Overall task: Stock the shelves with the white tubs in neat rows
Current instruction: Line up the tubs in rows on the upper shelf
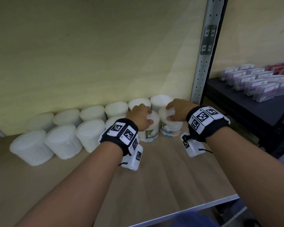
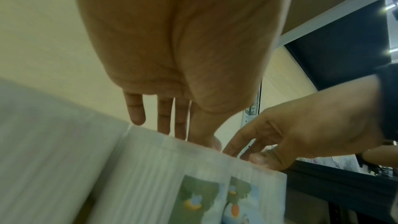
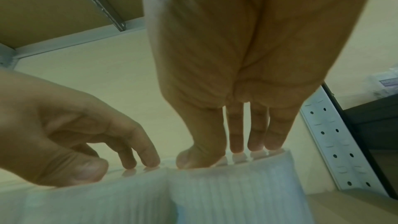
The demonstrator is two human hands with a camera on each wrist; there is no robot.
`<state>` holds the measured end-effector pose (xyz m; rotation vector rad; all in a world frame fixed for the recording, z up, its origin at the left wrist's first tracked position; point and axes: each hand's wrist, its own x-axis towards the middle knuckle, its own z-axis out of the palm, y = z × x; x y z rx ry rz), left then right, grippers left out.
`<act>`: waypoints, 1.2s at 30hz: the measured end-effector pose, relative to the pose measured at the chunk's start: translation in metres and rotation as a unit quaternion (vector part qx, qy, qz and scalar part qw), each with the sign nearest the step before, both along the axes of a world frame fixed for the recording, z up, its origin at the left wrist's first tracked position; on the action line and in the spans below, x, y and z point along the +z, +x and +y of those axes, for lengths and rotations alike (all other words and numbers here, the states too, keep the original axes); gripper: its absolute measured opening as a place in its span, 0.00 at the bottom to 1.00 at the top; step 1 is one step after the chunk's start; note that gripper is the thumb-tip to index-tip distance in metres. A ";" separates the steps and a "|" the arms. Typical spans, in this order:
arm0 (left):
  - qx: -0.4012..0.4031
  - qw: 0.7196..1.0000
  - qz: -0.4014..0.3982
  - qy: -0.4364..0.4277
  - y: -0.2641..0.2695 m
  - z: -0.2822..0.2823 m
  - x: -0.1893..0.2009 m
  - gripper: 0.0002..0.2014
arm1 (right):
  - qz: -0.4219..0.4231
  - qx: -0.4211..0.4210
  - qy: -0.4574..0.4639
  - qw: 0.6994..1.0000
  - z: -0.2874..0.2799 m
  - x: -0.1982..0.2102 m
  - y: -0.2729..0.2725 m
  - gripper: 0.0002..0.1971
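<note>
Several white tubs stand in two rows against the shelf's back wall, the back row (image 1: 116, 108) and the front row (image 1: 62, 141). At the right end of the front row stand two tubs with colourful labels. My left hand (image 1: 146, 115) grips the lid of the left labelled tub (image 1: 152, 134) from above, thumb at the front. My right hand (image 1: 172, 112) holds the right labelled tub (image 1: 170, 128) the same way. In the left wrist view my left hand (image 2: 187, 135) touches the tub's top rim (image 2: 172, 168). In the right wrist view my right hand (image 3: 224, 152) sits on its tub (image 3: 237, 185).
The wooden shelf board (image 1: 170, 177) lies bare in front of the rows, ending in a metal front edge (image 1: 187, 208). A perforated steel upright (image 1: 202, 63) bounds the right side. Beyond it a dark shelf (image 1: 236, 108) carries rows of purple and red packs (image 1: 261, 82).
</note>
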<state>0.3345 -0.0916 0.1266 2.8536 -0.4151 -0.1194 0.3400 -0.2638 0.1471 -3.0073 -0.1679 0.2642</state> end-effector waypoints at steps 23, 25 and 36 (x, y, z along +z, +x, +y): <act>0.040 0.999 -0.029 0.004 -0.004 -0.009 -0.005 0.26 | -0.003 0.004 0.008 1.000 -0.002 -0.001 -0.002 0.30; 0.030 1.000 -0.003 0.006 -0.003 -0.007 -0.001 0.26 | -0.003 0.003 0.009 1.000 -0.002 -0.001 -0.002 0.30; 0.064 0.997 -0.035 -0.028 -0.006 -0.009 -0.011 0.26 | -0.004 0.005 0.004 1.000 -0.002 -0.001 -0.004 0.31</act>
